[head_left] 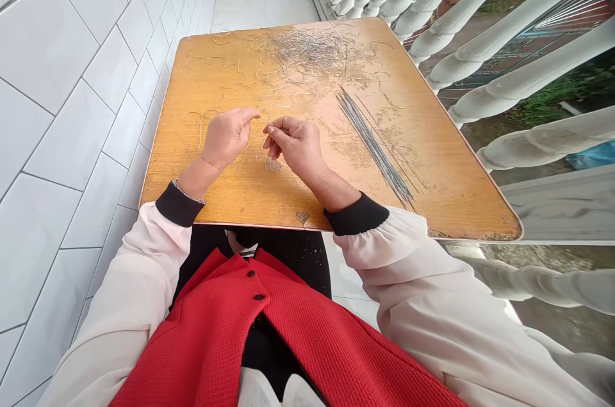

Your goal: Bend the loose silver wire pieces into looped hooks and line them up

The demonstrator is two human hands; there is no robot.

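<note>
The left hand (227, 138) and the right hand (295, 145) are held close together over a wooden table (192, 157), and their fingers almost meet. The right hand is pinching a thin wire (264, 129) between its thumb and first finger. The left hand is curled, with its fingers closed up near the same spot, but the wire is so thin that you cannot tell if this hand holds it too. A small pinch right at the fingertips looks like a good way to handle wire this thin, because it gives the most control. Keeping both hands low and close together helps too. Past the hands lies a messy silver pile of tangled wire (312, 51), with bent, curly bits of wire (245, 77) around it. To the right lies a neat bunch of long, straight metal rods (375, 144). The table top is smooth and orange-yellow, with rough, worn patches.
</note>
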